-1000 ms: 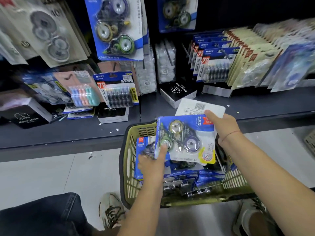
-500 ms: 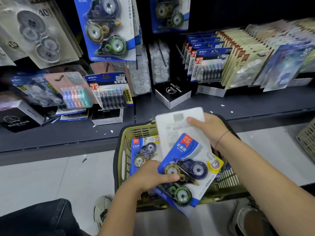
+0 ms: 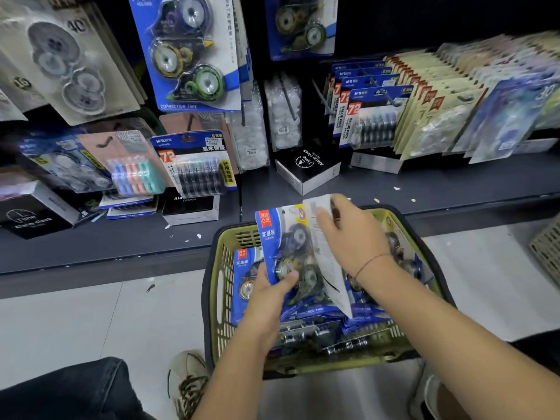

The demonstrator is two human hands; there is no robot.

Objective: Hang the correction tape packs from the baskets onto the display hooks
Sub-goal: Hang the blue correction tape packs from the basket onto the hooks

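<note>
A green basket [image 3: 218, 286] with a black rim stands on the floor, holding several blue correction tape packs. My left hand [image 3: 269, 295] grips the lower edge of a blue correction tape pack [image 3: 281, 234] held upright over the basket. My right hand [image 3: 351, 237] holds a second pack [image 3: 327, 262] with its white back showing, pressed against the first. Identical packs hang on display hooks above, one large pack [image 3: 188, 53] at upper centre and another pack [image 3: 303, 25] to its right.
A dark shelf [image 3: 424, 183] runs behind the basket with black alarm clock boxes [image 3: 306, 168], refill packs [image 3: 194, 165] and rows of carded goods [image 3: 439, 101]. A second basket's corner [image 3: 548, 247] shows at right. My shoe [image 3: 188, 380] and knee lie at lower left.
The blue pack in my left hand rose from tilted low over the basket to upright. My right hand turned the white-backed pack edge-on and brought it against the blue one.
</note>
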